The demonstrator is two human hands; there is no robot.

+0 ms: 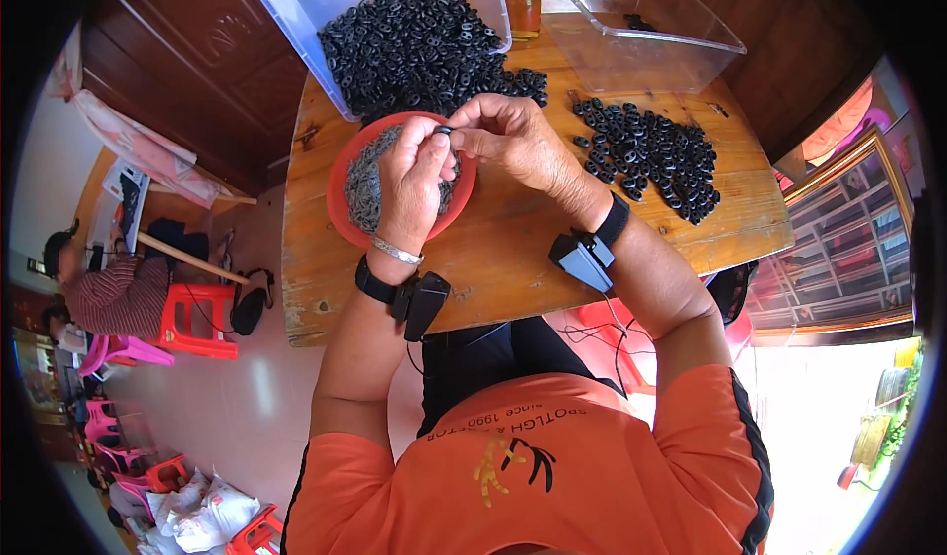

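Orange shirt – silver bracelet – black wristbands

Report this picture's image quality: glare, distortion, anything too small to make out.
Head view: the lower right washes out nearly white; a pale glare streak marks the pink floor at lower left; fisheye bending bows the wooden table's edges; the black piece between left hand and right hand is too small for detail.

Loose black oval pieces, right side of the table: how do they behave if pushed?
The black oval pieces would probably scatter rather than shift as one mass, since they lie loose and overlapping on the wooden table. Each is likely light, being small. Their glossy highlights suggest smooth, somewhat slippery surfaces, so sliding seems likely.
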